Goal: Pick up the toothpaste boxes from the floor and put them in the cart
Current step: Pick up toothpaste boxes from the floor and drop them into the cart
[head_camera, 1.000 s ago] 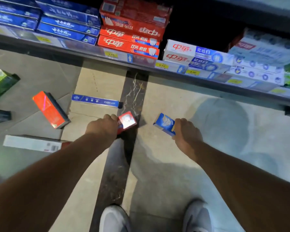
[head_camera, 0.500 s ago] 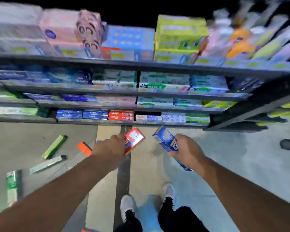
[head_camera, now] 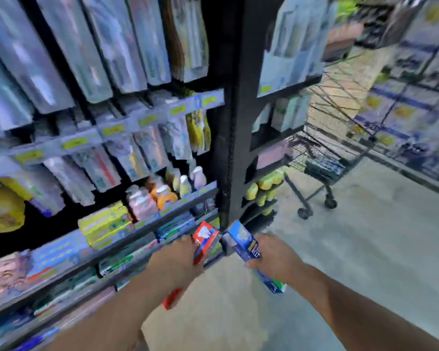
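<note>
My left hand (head_camera: 175, 262) grips a red toothpaste box (head_camera: 204, 240) around its middle; the box's lower end shows below the hand. My right hand (head_camera: 273, 257) grips a blue toothpaste box (head_camera: 242, 243), held tilted with its top end pointing up and left. Both boxes are lifted in front of me at about waist height. A dark wire shopping cart (head_camera: 322, 163) stands on its wheels further down the aisle, beyond the shelf end at the upper right. The picture is blurred by motion.
A tall shelf unit (head_camera: 162, 216) full of boxes, bottles and hanging packs fills the left side. Its black end post (head_camera: 232, 153) stands between me and the cart. Another stocked shelf (head_camera: 416, 117) lines the far right. Grey floor (head_camera: 352, 249) stretches toward the cart.
I have stood up and turned right, so the view swung from the floor and low shelves to the upper shelves and the cart. Both hands still hold their boxes, now raised higher.
</note>
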Available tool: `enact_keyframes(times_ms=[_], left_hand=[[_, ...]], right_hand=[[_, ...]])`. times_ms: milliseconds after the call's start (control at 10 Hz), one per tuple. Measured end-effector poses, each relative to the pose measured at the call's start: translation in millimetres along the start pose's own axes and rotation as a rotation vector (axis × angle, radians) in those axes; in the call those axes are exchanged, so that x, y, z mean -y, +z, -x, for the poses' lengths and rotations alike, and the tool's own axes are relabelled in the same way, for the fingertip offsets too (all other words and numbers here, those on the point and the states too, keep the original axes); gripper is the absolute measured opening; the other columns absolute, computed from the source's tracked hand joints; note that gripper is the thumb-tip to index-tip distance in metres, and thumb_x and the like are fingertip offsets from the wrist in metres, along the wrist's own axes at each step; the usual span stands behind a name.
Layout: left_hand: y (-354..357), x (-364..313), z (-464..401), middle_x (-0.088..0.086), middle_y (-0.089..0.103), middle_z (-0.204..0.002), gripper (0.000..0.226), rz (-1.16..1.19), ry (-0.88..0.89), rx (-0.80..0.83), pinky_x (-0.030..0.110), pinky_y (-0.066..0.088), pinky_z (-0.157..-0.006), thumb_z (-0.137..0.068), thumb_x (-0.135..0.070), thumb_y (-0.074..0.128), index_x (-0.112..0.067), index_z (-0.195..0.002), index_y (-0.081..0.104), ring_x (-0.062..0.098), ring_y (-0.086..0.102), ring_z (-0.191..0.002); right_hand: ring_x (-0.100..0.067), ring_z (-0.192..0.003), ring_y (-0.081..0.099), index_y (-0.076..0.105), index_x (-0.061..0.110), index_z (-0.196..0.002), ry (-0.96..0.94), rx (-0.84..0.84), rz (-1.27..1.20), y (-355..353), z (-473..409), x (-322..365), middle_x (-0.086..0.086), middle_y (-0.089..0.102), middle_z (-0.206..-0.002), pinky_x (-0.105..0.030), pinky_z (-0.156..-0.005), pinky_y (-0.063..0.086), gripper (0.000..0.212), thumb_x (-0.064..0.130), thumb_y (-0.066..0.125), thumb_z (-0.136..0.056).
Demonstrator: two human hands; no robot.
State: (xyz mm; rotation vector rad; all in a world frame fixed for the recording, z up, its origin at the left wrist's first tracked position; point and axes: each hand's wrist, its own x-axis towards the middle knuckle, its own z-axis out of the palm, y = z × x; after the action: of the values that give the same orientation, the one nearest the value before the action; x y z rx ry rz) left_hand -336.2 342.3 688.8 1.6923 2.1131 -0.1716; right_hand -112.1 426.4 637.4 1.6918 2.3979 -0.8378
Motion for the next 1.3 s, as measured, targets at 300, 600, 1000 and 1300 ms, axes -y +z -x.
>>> enact_keyframes(times_ms=[300, 600, 1000, 1300], left_hand=[[-54, -267, -85, 0.008, 0.058, -0.120, 0.056, -0.139, 0.239, -0.028, 0.038, 0.047, -0.086, -0.084, -0.060, 0.062, -0.015, -0.110, 0.041, 0.030, 0.059, -0.113], [-80, -439, -164, 0.006, 0.055, -0.109, 0.052, -0.107, 0.390, 0.008, 0.028, 0.037, -0.072, -0.091, -0.046, 0.062, -0.007, -0.122, 0.044, 0.026, 0.059, -0.106], [-167, -582, -347, 0.010, 0.057, -0.127, 0.041, -0.094, 0.578, 0.138, 0.023, 0.035, -0.075, -0.099, -0.036, 0.054, -0.006, -0.125, 0.046, 0.025, 0.057, -0.117], [-179, -671, -472, 0.011, 0.063, -0.119, 0.041, -0.088, 0.644, 0.166, 0.025, 0.041, -0.076, -0.097, -0.039, 0.057, -0.006, -0.119, 0.053, 0.026, 0.062, -0.109]], right_hand=[[-0.026, -0.097, 0.062, 0.057, 0.020, -0.102, 0.195, -0.222, -0.080, -156, 26, -219, -0.002, 0.063, -0.103, -0.034, -0.075, 0.050, 0.050, 0.052, 0.073, -0.068], [-0.025, -0.096, 0.057, 0.056, 0.016, -0.109, 0.358, -0.296, -0.076, -240, 7, -355, -0.005, 0.060, -0.107, -0.033, -0.068, 0.042, 0.051, 0.049, 0.076, -0.076], [-0.023, -0.088, 0.056, 0.054, 0.020, -0.103, 0.560, -0.313, -0.116, -351, -127, -458, -0.003, 0.061, -0.105, -0.031, -0.066, 0.041, 0.049, 0.052, 0.077, -0.074], [-0.019, -0.084, 0.054, 0.054, 0.020, -0.102, 0.647, -0.423, -0.223, -427, -190, -543, 0.002, 0.056, -0.093, -0.033, -0.067, 0.042, 0.044, 0.048, 0.077, -0.077]])
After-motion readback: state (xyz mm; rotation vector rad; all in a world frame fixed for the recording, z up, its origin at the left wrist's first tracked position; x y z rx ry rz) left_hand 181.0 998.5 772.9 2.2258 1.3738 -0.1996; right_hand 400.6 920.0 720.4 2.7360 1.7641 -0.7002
